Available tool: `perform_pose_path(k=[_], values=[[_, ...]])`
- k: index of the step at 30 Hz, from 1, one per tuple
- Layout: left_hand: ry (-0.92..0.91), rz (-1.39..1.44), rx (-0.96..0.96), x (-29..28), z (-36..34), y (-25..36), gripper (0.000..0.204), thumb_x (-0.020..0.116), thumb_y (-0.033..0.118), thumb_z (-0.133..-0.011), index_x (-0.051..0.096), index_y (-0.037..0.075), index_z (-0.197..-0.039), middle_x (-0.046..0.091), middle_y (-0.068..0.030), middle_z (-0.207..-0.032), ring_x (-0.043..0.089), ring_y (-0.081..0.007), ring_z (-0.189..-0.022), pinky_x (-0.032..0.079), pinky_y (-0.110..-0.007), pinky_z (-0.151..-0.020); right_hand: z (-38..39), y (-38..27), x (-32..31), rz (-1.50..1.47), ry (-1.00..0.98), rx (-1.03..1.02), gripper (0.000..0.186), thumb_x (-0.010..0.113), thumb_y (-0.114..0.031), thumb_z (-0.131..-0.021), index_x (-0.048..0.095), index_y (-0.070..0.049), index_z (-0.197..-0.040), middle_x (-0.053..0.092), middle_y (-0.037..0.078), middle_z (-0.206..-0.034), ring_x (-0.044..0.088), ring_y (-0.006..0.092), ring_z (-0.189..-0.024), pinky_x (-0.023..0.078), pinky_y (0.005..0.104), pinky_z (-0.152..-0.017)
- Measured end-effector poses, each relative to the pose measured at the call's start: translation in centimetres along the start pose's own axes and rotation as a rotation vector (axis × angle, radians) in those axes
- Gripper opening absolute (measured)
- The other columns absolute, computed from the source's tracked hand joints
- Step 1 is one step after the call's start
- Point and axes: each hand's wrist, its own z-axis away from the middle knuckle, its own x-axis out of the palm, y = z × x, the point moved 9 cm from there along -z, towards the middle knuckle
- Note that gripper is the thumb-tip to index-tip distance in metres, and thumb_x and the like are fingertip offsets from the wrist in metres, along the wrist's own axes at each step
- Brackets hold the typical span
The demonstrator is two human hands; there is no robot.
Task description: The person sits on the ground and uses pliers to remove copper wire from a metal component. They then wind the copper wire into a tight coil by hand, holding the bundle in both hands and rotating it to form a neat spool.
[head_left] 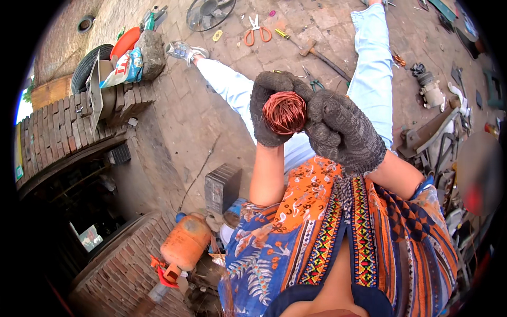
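Observation:
A round bundle of reddish copper wire (284, 113) sits in front of me, its strands coiled into a ball. My left hand (259, 113), in a dark knitted glove, wraps round its left and far sides. Against the right edge of the bundle press the curled fingers of my right hand (351, 129), gloved the same way. They are closed, and whatever lies between them is hidden. Beyond the hands, between my outstretched legs, lie pliers (313, 79), partly hidden by the gloves, and a hammer (323, 57) with a wooden handle.
Farther off lie orange-handled scissors (257, 33), a yellow-handled screwdriver (283, 35) and a round fan grille (210, 15). A grey block (222, 186) and an orange tank (186, 240) stand at my left. Metal scrap, including a motor-like part (431, 91), fills the right side.

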Motion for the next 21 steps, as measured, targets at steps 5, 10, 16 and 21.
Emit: perform_pose_path(k=[5, 10, 16, 21], values=[[-0.431, -0.298, 0.048, 4.8, 0.0, 2.7, 0.048, 0.083, 0.019, -0.066, 0.060, -0.004, -0.102, 0.064, -0.0221, -0.100, 0.064, -0.0336, -0.087, 0.055, -0.043, -0.075, 1.6, 1.3, -1.4, -0.006, -0.110, 0.190, 0.023, 0.059, -0.029, -0.092, 0.058, -0.006, -0.094, 0.053, 0.003, -0.071, 0.042, 0.0091, -0.053, 0.035, 0.0215, -0.047], [-0.677, -0.609, -0.023, 7.4, -0.1, 2.7, 0.051, 0.086, 0.020, -0.060, 0.063, -0.002, -0.101, 0.065, -0.0205, -0.097, 0.064, -0.0334, -0.086, 0.053, -0.043, -0.076, 1.6, -0.7, -3.0, 0.785, -0.217, -0.200, 0.025, 0.059, -0.028, -0.091, 0.059, -0.003, -0.098, 0.058, 0.006, -0.079, 0.056, 0.0138, -0.073, 0.046, 0.0268, -0.062], [-0.815, -0.834, -0.051, 8.3, 0.3, 3.3, 0.062, 0.092, 0.023, -0.052, 0.064, -0.001, -0.102, 0.065, -0.0161, -0.101, 0.063, -0.0321, -0.092, 0.051, -0.042, -0.080, 2.8, 1.0, -3.9, 0.341, 0.058, 0.387, 0.032, 0.058, -0.029, -0.091, 0.056, 0.002, -0.100, 0.057, 0.005, -0.073, 0.054, 0.0091, -0.056, 0.038, 0.0194, -0.045], [-0.803, -0.870, -0.068, 7.5, -0.3, 3.4, 0.062, 0.091, 0.021, -0.051, 0.063, -0.006, -0.100, 0.064, -0.0231, -0.100, 0.064, -0.0346, -0.091, 0.052, -0.044, -0.078, 2.4, -0.3, -3.2, 0.452, -0.037, 0.360, 0.029, 0.053, -0.028, -0.095, 0.055, 0.001, -0.092, 0.057, 0.005, -0.067, 0.053, 0.0103, -0.052, 0.038, 0.0205, -0.043]])
